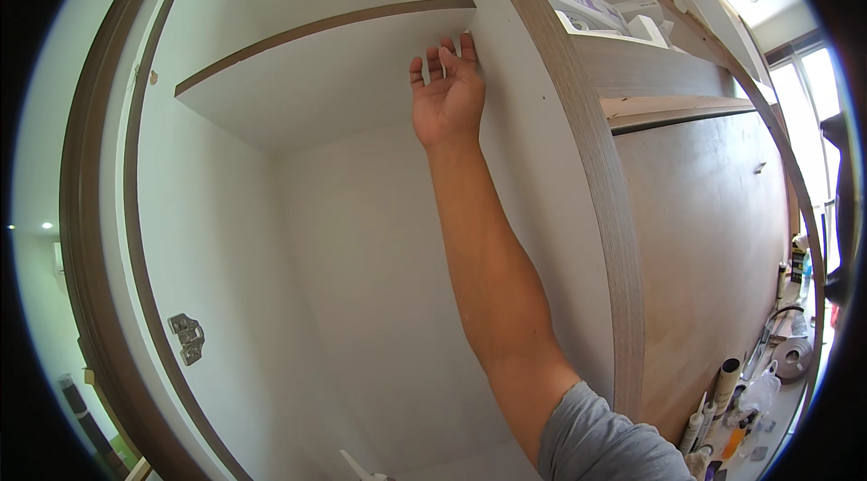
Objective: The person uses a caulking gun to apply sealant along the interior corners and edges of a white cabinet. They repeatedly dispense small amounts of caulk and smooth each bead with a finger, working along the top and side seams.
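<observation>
My right hand (448,106) is raised inside a white cabinet, palm toward me and fingers pointing up. Its fingers are apart and slightly bent, and nothing shows in them. The fingertips are at the underside of a white shelf (316,88) with a brown front edge, close to where it meets the white right side wall (533,183). Whether they touch the shelf or the wall, I cannot tell. A white pointed nozzle (350,463) pokes up at the bottom edge; what carries it is out of frame. My left hand is out of view.
Metal hinges (188,339) sit on the cabinet's left wall. To the right, a wood-grain ledge (650,65) carries white boxes (578,2) beside a large brown panel (700,246). Sealant tubes (694,422), a cardboard tube (725,382) and a tape roll (792,358) lie lower right.
</observation>
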Available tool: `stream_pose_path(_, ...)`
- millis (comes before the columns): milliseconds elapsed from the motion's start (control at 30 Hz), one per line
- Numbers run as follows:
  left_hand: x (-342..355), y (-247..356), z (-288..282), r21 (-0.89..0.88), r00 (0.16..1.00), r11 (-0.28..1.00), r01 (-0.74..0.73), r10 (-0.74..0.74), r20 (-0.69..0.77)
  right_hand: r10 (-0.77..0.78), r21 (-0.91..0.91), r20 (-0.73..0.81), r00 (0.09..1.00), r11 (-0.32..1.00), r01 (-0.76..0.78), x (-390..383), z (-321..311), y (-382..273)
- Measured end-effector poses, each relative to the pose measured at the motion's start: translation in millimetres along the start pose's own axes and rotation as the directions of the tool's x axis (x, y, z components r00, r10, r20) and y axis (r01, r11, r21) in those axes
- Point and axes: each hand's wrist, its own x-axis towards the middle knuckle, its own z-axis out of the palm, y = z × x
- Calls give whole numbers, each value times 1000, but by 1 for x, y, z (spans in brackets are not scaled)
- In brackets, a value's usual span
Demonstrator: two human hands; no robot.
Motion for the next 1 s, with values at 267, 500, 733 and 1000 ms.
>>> stream_pose_path(267, -7, 4, 0, -8, 999, 1000, 5, -6, -33, 31, 48, -7, 999, 998, -31, 1, 13, 1)
stream_pose_path(500, -15, 13, -3, 11, 999, 999, -35, 36, -26, 52, 35, 42, 998, 998, -54, -2, 30, 0)
stream_pose_path(733, -18, 16, -2, -85, 998, 996, -5, 0, -61, 77, 95, 62, 995, 992, -83, -3, 47, -7)
stream_pose_path(1000, -24, 16, -3, -13, 998, 999, -53, 52, -42, 90, 118, 90, 992, 988, -100, -5, 66, -19)
